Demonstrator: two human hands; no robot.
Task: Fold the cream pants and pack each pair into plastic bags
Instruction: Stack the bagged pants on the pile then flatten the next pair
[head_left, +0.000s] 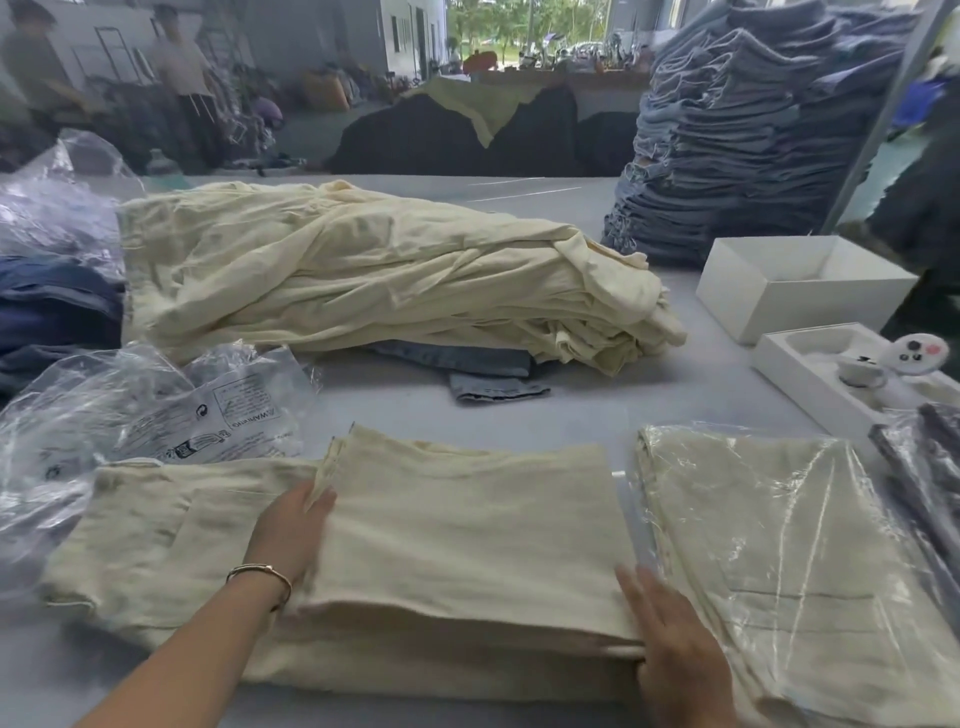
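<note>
You are folding one pair of cream pants (457, 540) on the grey table (597, 395), right in front of you. The folded part is lying on top of the rest of the pair, which is stretching out to your left. Your left hand (291, 535) is lying on the left edge of the folded part; the fingers are straight and the fingertips are touching the layered cloth at the upper corner, so this hand is pressing and not grasping. A thin bracelet (262, 574) is sitting on that wrist. Your right hand (675, 654) is resting flat at the right edge of the fold, near the front corner, with straight fingers that are pointing away from you; it is also released and only touching the cloth.

Just beside the fold, on the right, one packed pair (769, 551) is lying inside a clear plastic bag. A loose heap of empty plastic bags (156, 415) with printed warning text is lying to the left, behind the pants. Farther back, in the middle of the table, a big pile of unfolded cream pants (363, 275) is waiting, and it is partly covering some blue denim (478, 369). A tall stack of folded jeans (737, 130) is standing at the back right. Near it a white open box (800, 286) is standing, and a second white tray (841, 374) with small objects is lying in front of it.
</note>
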